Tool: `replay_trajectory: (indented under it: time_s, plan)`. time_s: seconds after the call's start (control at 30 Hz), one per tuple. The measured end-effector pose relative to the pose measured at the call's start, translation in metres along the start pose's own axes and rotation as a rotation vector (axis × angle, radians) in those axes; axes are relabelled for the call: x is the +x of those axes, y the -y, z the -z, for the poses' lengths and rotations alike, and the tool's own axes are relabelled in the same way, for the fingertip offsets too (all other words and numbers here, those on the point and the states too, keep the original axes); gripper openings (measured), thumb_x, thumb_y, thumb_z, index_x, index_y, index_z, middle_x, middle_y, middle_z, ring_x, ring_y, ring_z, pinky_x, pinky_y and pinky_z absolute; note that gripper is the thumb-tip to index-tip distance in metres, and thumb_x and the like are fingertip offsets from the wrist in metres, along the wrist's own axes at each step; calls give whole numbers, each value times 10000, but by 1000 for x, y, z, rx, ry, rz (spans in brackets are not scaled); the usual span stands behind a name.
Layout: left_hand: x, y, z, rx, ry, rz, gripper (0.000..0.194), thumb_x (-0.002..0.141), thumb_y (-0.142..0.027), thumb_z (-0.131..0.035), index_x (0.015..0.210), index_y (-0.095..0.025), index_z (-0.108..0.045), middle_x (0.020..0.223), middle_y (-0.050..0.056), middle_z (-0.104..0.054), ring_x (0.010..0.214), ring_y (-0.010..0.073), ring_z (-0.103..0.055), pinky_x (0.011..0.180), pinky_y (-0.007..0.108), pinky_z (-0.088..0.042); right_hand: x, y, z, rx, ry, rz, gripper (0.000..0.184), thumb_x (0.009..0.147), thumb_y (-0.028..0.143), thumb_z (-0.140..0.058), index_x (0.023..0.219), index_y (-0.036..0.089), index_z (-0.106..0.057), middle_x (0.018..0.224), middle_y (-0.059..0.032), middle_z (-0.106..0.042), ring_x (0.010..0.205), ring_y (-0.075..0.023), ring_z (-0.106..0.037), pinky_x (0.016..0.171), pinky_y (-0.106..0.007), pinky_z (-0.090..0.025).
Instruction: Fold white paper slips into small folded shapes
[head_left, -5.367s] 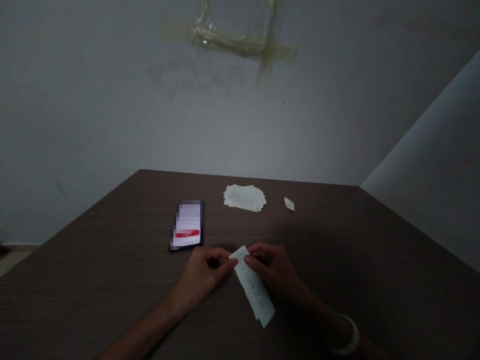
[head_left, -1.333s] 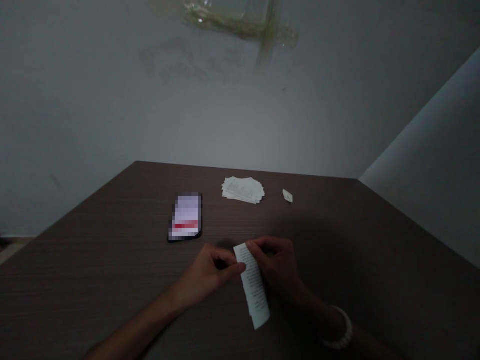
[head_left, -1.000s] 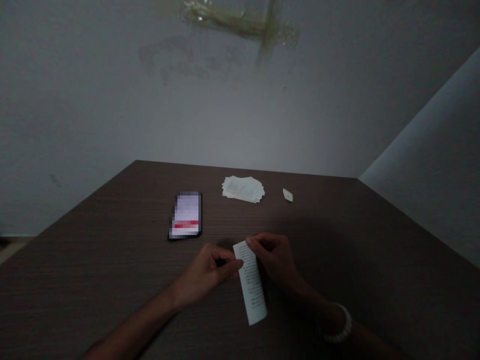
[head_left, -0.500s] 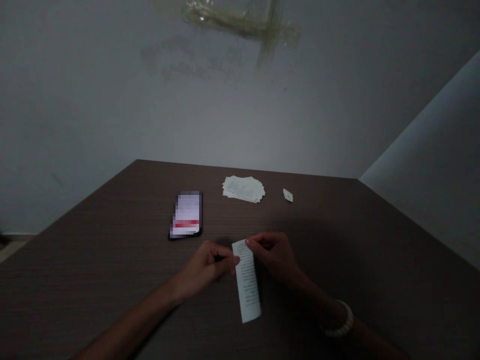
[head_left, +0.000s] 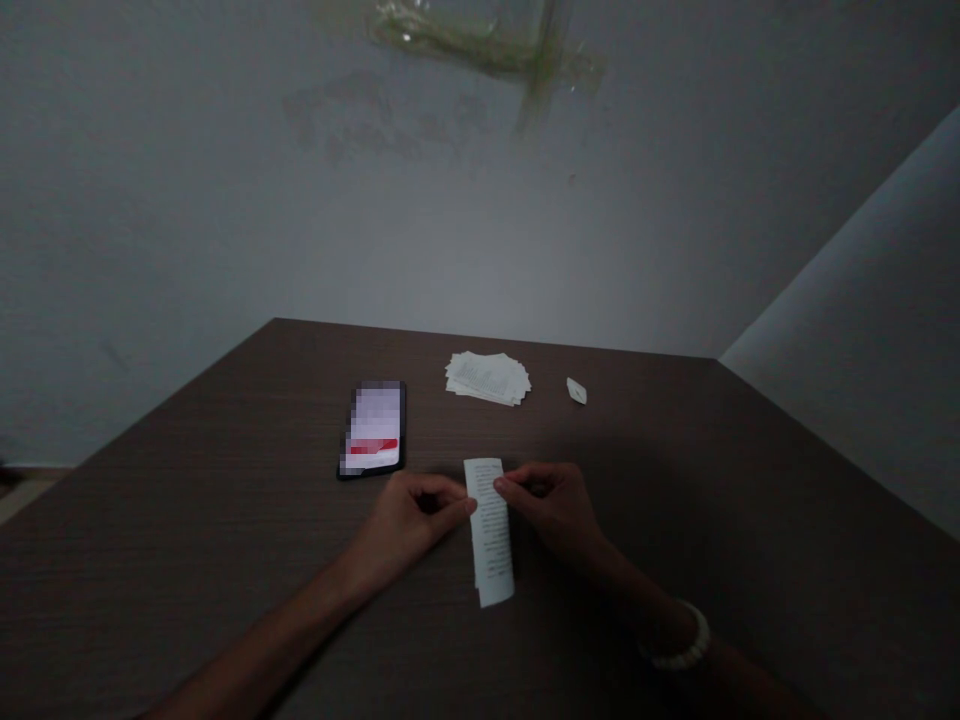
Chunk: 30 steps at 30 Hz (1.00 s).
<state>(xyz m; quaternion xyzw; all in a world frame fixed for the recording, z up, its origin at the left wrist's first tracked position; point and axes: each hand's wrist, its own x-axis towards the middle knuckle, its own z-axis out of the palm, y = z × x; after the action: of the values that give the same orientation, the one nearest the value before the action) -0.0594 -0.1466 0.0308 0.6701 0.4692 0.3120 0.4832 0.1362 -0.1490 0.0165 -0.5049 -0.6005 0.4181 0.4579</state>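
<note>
A: Grip status, both hands?
B: Left hand (head_left: 412, 515) pinching the left edge of a printed paper strip (head_left: 492, 545), thumb on top, near the far end; right hand (head_left: 556, 505) pinching the right edge, thumb tip on the printed face; both closed on the same strip.
A: Strip position?
B: Between the hands, near side of the brown wood-grain table (head_left: 187, 520); long axis running toward the wearer, leaning slightly; lower end free, with a second layer's edge peeking out at its lower left; can't tell if that end touches the tabletop.
A: Other stuff on the table?
B: Smartphone (head_left: 375, 425) lying face up, just beyond the left hand; screen lit, pixelated, red band low on it; stack of printed paper slips (head_left: 487, 378) beyond the strip, edges fanned unevenly; small folded paper piece (head_left: 577, 391) right of the stack, apart from it.
A: Anything worn?
B: Pale beaded bracelet (head_left: 686, 645), right wrist.
A: Backdrop?
B: Grey wall (head_left: 480, 240) behind the table; yellowed tape (head_left: 465, 45) stuck high up on it; light's dim, print too small to read.
</note>
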Motion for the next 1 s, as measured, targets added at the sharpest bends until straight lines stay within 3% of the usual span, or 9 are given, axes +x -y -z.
replay_trajectory:
  time_s: [0.23, 0.47, 0.73, 0.87, 1.0]
  plan:
    - [-2, -4, 0, -72, 16, 49, 247, 782, -365, -641, 751, -148, -755, 732, 53, -726, 668, 179, -611, 621, 270, -457, -2, 2, -4, 12, -44, 4, 164, 753, 341, -710, 752, 185, -761, 742, -48, -751, 655, -193, -684, 588, -275, -519]
    - [-2, -3, 1, -131, -18, 35, 290, 788, -389, -630, 714, -130, -739, 579, 22, -623, 517, 112, -465, 498, 227, -353, 1, -3, 2, 53, 116, -16, 215, 779, 369, -683, 818, 173, -762, 779, -52, -752, 681, -182, -684, 616, -272, -523]
    - [-1, -6, 1, -117, -58, 76, 239, 743, -382, -671, 697, -161, -749, 642, 35, -687, 590, 156, -563, 564, 258, -424, -2, -3, -4, 5, -2, 18, 150, 754, 320, -700, 758, 182, -759, 722, -52, -750, 631, -204, -690, 555, -280, -525]
    - [0, -3, 0, -116, -23, 108, 229, 739, -370, -683, 740, -153, -757, 654, 42, -704, 598, 161, -586, 576, 266, -448, -2, -1, -3, -20, -74, 39, 145, 767, 314, -689, 745, 187, -756, 727, -51, -749, 640, -197, -687, 571, -279, -524]
    - [0, 1, 1, -115, -25, 91, 221, 758, -354, -673, 750, -150, -757, 696, 53, -722, 629, 166, -607, 602, 272, -467, 0, -1, -1, -5, -48, 35, 149, 770, 323, -686, 755, 190, -752, 746, -39, -749, 673, -190, -684, 613, -283, -526]
